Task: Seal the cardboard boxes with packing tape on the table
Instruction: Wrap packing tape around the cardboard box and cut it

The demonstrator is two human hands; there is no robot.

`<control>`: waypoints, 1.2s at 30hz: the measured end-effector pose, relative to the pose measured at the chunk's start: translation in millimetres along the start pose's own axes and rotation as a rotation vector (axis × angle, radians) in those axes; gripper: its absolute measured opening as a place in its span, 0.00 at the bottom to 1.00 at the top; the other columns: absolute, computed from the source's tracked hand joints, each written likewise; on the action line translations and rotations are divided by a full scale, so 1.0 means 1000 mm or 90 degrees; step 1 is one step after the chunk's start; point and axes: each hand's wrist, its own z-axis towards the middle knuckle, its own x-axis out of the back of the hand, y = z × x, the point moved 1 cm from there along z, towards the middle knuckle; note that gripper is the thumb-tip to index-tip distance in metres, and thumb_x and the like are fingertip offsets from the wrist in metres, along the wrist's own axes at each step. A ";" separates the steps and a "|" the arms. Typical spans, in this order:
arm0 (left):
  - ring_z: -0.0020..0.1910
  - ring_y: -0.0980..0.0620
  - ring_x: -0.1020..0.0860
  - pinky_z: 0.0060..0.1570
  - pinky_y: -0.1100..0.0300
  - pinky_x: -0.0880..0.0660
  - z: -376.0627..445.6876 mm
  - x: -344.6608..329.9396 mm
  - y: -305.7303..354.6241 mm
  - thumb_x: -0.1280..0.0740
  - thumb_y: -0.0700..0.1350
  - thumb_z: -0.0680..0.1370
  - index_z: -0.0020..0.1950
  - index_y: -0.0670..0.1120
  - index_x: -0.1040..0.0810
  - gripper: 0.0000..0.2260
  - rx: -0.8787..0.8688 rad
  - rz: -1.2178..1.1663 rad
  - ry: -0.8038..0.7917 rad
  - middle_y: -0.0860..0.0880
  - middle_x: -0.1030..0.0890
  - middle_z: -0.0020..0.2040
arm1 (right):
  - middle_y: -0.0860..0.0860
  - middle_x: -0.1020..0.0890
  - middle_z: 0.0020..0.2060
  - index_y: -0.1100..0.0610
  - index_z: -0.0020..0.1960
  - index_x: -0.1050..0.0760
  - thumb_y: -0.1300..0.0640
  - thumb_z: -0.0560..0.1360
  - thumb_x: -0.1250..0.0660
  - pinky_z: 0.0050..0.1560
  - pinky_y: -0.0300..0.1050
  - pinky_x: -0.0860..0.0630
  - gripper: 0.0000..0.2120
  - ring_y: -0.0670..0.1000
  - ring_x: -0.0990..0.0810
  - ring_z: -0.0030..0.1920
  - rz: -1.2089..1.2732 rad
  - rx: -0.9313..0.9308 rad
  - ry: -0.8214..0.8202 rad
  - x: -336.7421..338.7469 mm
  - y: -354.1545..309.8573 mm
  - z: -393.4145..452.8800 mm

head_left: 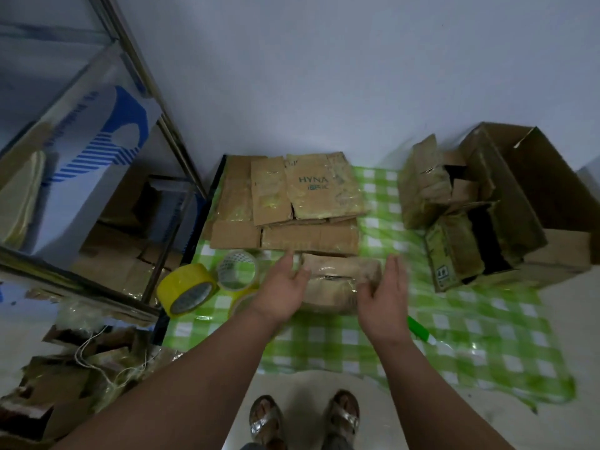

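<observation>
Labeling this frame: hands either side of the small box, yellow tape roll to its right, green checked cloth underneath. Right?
One error: the head view shows the yellow tape roll left of the small box, not right. The left hand and right hand do flank the box, on the green checked cloth.

Green-checked cloth (470, 323) over table. Metal shelf (156, 102) at left holds blue-white carton (97, 164). Green knife (418, 329) on cloth. String (97, 355) on cardboard scraps (65, 384), lower left. Silver sandals (305, 417) below.

Worn matt cardboard boxes (341, 280), glossy plastic checked cloth (470, 336), shiny yellow tape (186, 289)
</observation>
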 end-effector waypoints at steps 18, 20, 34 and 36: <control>0.60 0.44 0.23 0.63 0.40 0.29 0.025 -0.024 0.002 0.34 0.63 0.73 0.68 0.58 0.27 0.25 0.254 -0.201 -0.013 0.50 0.22 0.64 | 0.45 0.35 0.76 0.43 0.76 0.39 0.20 0.56 0.40 0.73 0.60 0.37 0.53 0.53 0.34 0.73 0.380 -0.351 -0.273 -0.021 0.032 0.043; 0.62 0.44 0.24 0.64 0.43 0.29 0.022 -0.025 0.007 0.36 0.64 0.76 0.69 0.55 0.27 0.24 0.249 -0.189 0.002 0.49 0.23 0.65 | 0.44 0.33 0.74 0.40 0.74 0.36 0.18 0.55 0.42 0.73 0.60 0.38 0.52 0.52 0.32 0.72 0.379 -0.358 -0.290 -0.016 0.029 0.042; 0.64 0.40 0.29 0.53 0.53 0.34 -0.001 -0.033 0.071 0.41 0.56 0.83 0.74 0.46 0.34 0.23 0.199 -0.240 0.238 0.41 0.29 0.69 | 0.43 0.35 0.75 0.38 0.75 0.38 0.20 0.67 0.50 0.71 0.58 0.40 0.41 0.51 0.36 0.75 0.464 -0.237 -0.266 0.043 -0.021 0.026; 0.54 0.44 0.29 0.49 0.56 0.34 -0.007 -0.037 0.076 0.40 0.54 0.83 0.71 0.46 0.32 0.20 0.188 -0.281 0.248 0.43 0.27 0.62 | 0.46 0.28 0.71 0.40 0.72 0.32 0.17 0.61 0.46 0.70 0.60 0.35 0.45 0.53 0.29 0.70 0.492 -0.261 -0.236 0.043 -0.020 0.035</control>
